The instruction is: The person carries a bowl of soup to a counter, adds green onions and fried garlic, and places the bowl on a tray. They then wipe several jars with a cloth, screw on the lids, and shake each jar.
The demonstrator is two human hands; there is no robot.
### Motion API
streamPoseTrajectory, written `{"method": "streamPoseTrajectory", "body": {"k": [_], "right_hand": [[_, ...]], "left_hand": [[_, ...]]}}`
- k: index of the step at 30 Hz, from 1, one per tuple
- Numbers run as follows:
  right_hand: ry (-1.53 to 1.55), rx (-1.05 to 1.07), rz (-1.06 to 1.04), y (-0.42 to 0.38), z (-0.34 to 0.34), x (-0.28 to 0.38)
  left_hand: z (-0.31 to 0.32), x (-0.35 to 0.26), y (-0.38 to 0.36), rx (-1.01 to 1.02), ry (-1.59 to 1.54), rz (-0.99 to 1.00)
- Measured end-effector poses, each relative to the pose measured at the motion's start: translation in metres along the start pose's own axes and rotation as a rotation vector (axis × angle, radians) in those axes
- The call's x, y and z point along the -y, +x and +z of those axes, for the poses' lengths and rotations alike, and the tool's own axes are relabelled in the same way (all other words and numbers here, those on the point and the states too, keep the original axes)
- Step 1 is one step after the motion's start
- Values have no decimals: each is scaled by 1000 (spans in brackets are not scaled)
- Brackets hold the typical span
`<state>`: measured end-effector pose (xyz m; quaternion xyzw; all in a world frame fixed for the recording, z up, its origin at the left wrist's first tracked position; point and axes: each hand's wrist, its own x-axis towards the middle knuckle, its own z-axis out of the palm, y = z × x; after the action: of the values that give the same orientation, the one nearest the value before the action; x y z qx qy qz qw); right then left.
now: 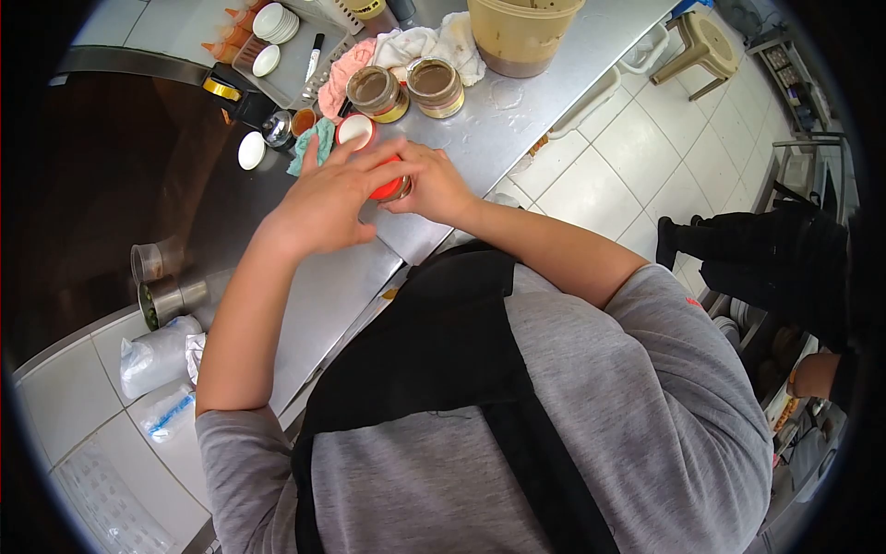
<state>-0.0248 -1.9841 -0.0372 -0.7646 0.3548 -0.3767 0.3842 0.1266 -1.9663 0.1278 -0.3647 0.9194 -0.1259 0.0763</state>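
Observation:
My right hand (432, 185) is wrapped around a small glass jar (400, 191), which is mostly hidden by my fingers. Over its red lid (386, 183) curve the fingers of my left hand (330, 196), with the thumb on the near side. Just beyond my fingers lies a loose lid (356, 132), red-rimmed and white inside. Two open jars stand further back, a left jar (377, 93) and a right jar (435, 88), both with brown contents and yellow labels. A green cloth (312, 145) touches the area beside my left fingertips.
On the steel counter (544, 102) stand a beige bucket (526, 35), white and pink cloths (406, 48), a grey basket (300, 65) with small white dishes, and orange-capped bottles. A metal pot (171, 300) is at left. A person in dark clothes (766, 263) stands at right, near a stool (703, 51).

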Motion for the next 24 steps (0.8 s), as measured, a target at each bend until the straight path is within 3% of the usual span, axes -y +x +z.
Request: {"method": "streamPoseTrajectory", "body": {"k": [2,4,5,7,8,10,19,22,24], "right_hand": [[2,56,93,0,-3,4],[0,44,78,1,-1,4],[-7,30,65,1,-1,4],[4,21,66,1,-2,5],[19,15,67,1,-2,7],[3,49,97,4,-4,7],[-95,196,153,7,-7,11],[-137,276,63,9,-2,15],[-155,314,-23,10,6,14]], "left_hand": [[-6,-6,8,-107,62,72],[-4,-17,22,375,-231,-587],[-1,-18,27,372,-230,-587],[5,-20,33,599,-337,-717],[11,-20,29,600,-338,-716],[22,-15,16,358,-367,-574],[42,-6,-7,100,-415,-356],[33,-13,-21,202,-429,-516],[27,-14,-43,164,-434,-561]]}}
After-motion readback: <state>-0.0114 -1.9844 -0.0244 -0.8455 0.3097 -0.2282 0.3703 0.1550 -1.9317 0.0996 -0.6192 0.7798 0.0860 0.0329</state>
